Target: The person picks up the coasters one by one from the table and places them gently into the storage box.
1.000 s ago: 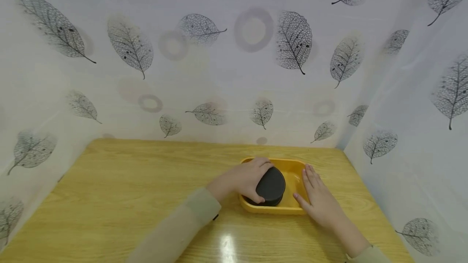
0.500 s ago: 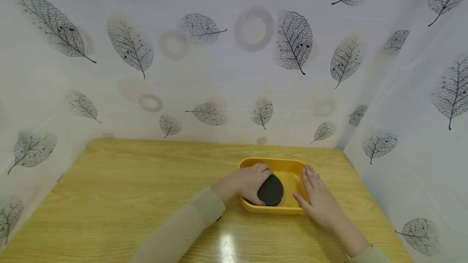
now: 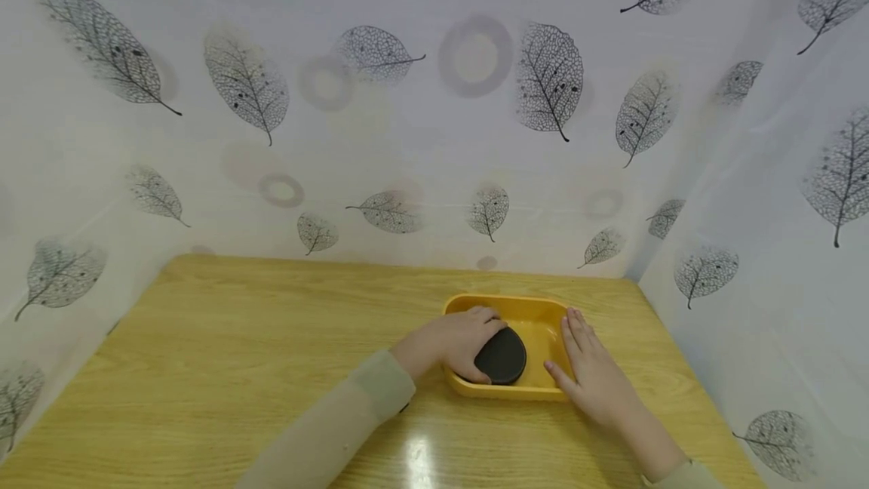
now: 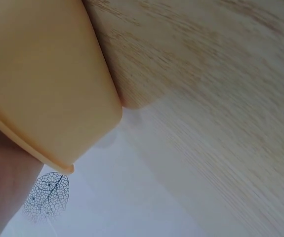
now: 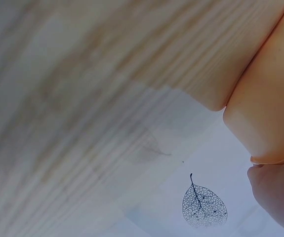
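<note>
A yellow rectangular tray (image 3: 509, 392) with rounded corners sits on the wooden table. Inside its left end is a black round thing with a flat top (image 3: 504, 357); its exact kind cannot be told. My left hand (image 3: 465, 342) reaches over the tray's left wall and grips the black round thing, thumb at the near side and fingers at the far side. The right hand (image 3: 599, 374) rests with straight fingers on the tray's right rim, thumb over the inside. Both wrist views show the tray's outer wall (image 4: 48, 79); the black thing is hidden there.
The light wooden table (image 3: 258, 353) extends to the left of the tray. White sheeting (image 3: 407, 134) printed with dark leaves rises behind the table and along both sides. The right-hand sheet stands a little way beyond the right hand.
The left hand and the black round thing have moved down into the tray, and the black thing's side shows less. In the last half second they barely move. The right hand stays in place.
</note>
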`<state>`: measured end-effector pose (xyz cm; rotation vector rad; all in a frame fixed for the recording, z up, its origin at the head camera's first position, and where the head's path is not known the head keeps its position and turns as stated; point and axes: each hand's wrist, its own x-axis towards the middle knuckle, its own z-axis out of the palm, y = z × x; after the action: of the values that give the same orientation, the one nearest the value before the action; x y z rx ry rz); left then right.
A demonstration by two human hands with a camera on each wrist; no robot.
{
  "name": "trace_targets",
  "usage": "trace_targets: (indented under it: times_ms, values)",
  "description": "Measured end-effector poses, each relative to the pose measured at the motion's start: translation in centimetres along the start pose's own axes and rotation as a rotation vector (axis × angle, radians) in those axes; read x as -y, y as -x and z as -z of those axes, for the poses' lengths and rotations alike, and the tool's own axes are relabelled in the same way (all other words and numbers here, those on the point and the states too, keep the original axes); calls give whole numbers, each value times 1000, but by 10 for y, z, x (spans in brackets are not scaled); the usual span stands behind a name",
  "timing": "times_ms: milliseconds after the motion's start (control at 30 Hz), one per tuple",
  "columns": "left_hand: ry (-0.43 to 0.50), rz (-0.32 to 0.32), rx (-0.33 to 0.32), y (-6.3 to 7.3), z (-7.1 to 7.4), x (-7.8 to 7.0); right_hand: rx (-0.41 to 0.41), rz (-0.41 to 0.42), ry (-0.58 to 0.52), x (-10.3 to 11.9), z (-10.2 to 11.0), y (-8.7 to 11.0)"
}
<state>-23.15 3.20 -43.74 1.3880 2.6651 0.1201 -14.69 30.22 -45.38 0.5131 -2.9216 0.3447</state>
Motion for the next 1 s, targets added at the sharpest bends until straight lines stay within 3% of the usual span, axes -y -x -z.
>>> trace_targets:
  times_ms: [233, 467, 700, 1000]
  values:
    - [23, -11, -26, 6, 0, 5, -5, -6, -3, -1, 0, 1]
    - [44, -24, -81, 25, 3, 13, 0, -5, -11, 0, 0, 1]
    - [91, -39, -144, 53, 10, 25, 6, -10, -3, -1, -1, -1]
    - [118, 75, -233, 99, 15, 39, -9, -9, 10, 0, -4, 1]
